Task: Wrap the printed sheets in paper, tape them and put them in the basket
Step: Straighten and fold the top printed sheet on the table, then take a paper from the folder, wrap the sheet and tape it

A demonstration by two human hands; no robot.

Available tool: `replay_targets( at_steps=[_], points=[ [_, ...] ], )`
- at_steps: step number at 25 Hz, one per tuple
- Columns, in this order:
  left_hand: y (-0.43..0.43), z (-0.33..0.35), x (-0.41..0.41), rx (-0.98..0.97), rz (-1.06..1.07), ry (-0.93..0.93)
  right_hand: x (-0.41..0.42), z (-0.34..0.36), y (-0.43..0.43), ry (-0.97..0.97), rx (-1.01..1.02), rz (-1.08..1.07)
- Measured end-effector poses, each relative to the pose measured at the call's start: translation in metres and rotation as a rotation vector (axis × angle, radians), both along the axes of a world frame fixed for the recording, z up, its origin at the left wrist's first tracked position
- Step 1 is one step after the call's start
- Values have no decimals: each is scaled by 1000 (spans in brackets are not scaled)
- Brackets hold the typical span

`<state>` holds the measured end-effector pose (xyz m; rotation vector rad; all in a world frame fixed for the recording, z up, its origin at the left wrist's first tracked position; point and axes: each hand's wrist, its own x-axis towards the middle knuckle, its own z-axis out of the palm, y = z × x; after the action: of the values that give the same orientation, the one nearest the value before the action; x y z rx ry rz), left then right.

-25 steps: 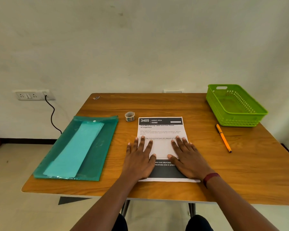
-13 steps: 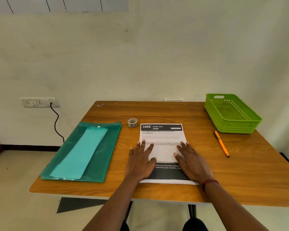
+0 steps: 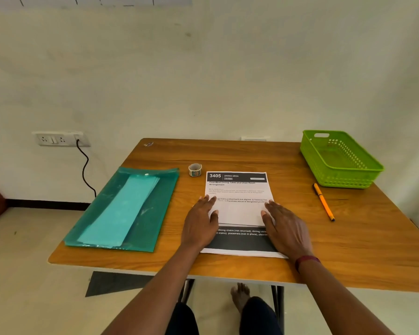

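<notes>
The printed sheets [image 3: 238,201] lie flat in the middle of the wooden table [image 3: 361,238], headed "3405 DINING AREA". My left hand [image 3: 200,224] rests flat on their left edge with straight fingers. On the right edge lies my right hand [image 3: 284,227], also flat. A small roll of tape [image 3: 195,169] stands just beyond the sheets' far left corner. The green basket [image 3: 363,176] sits at the far right corner, with nothing in it. A teal folder [image 3: 155,213] holding light teal paper [image 3: 117,213] lies to the left.
An orange pen [image 3: 324,201] lies between the sheets and the basket. A wall socket [image 3: 58,139] with a black cable [image 3: 85,170] is on the left wall. My legs and a bare foot [image 3: 240,296] show under the table's near edge.
Both hands have slid apart from the middle of the sheets to their left and right edges. The camera has tilted up and back a little.
</notes>
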<state>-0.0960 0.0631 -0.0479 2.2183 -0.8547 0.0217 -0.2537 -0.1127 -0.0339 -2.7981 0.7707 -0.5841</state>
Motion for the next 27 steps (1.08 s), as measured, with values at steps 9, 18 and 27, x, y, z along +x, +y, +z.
replay_targets(
  at_steps=[9, 18, 27],
  points=[
    [2, 4, 3, -57, 49, -26, -3, 2, -2, -140, -12, 73],
    [47, 41, 58, -62, 158, -118, 38, 49, 24, -227, -105, 261],
    [170, 52, 143, 103, 391, -158, 176, 72, 84, 72, -100, 610]
  ],
)
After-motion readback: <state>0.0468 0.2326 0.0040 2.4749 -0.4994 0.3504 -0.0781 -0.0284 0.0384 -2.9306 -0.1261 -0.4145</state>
